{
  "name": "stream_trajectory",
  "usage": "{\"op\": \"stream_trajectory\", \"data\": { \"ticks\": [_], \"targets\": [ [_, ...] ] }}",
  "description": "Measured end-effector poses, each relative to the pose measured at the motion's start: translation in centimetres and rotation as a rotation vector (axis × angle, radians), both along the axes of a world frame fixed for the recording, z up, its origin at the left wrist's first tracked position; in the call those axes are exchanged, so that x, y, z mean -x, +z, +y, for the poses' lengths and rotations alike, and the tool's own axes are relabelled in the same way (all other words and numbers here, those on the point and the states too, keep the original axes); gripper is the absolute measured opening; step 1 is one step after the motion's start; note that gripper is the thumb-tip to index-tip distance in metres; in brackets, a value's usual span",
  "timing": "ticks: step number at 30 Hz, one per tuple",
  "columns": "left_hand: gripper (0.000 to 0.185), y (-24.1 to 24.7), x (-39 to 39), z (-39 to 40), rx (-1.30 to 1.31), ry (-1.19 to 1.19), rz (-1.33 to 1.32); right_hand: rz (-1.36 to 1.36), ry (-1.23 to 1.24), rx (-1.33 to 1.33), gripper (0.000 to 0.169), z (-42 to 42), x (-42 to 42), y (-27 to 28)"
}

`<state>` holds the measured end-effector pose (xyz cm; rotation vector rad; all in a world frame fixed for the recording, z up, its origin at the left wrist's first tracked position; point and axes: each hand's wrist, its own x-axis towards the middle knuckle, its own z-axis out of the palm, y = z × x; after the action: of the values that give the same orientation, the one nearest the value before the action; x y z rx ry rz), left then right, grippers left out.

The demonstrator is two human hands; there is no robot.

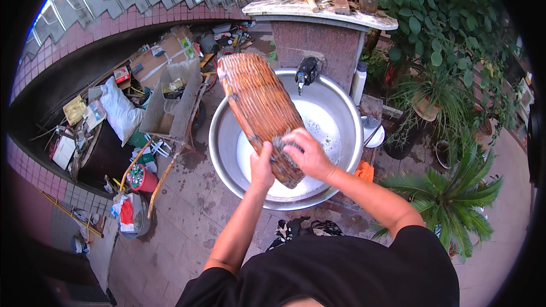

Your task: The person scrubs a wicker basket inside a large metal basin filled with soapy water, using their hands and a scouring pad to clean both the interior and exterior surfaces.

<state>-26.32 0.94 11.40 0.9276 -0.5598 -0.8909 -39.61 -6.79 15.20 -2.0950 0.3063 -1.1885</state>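
Over a wide metal basin I hold a long brown woven basket, tilted, with its ribbed side facing up. My left hand grips its near left edge, the thumb on top. In my right hand is a grey scouring pad, probably steel wool, pressed on the near end of the weave; the fingers partly hide it. White soapy water lies in the basin below. The basket covers part of the basin's left side and the water.
A tap wrapped in black juts over the basin's far rim. To the right are a white bowl, an orange cloth and a cycad. A wheelbarrow and a red bucket stand left.
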Motion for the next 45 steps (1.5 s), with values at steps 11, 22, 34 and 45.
{"op": "stream_trajectory", "data": {
  "ticks": [11, 22, 34, 45],
  "targets": [
    [0.042, 7.9, -13.3, 2.7, -0.171, 0.023, 0.312, 0.579, -0.630, -0.203, 0.031, -19.0, 0.3, -19.9],
    [0.039, 7.6, -13.4, 3.5, -0.064, 0.157, 0.158, 0.974, -0.032, 0.136, 0.020, -13.4, 0.6, -36.1],
    [0.041, 8.1, -6.3, -0.5, 0.024, 0.113, 0.180, 0.149, -0.084, 0.367, 0.027, -10.1, -14.8, 11.7],
    [0.029, 8.0, -6.8, -2.5, 0.019, 0.109, 0.126, 0.300, -0.035, 0.475, 0.021, -3.2, -4.0, 5.8]
  ]
}}
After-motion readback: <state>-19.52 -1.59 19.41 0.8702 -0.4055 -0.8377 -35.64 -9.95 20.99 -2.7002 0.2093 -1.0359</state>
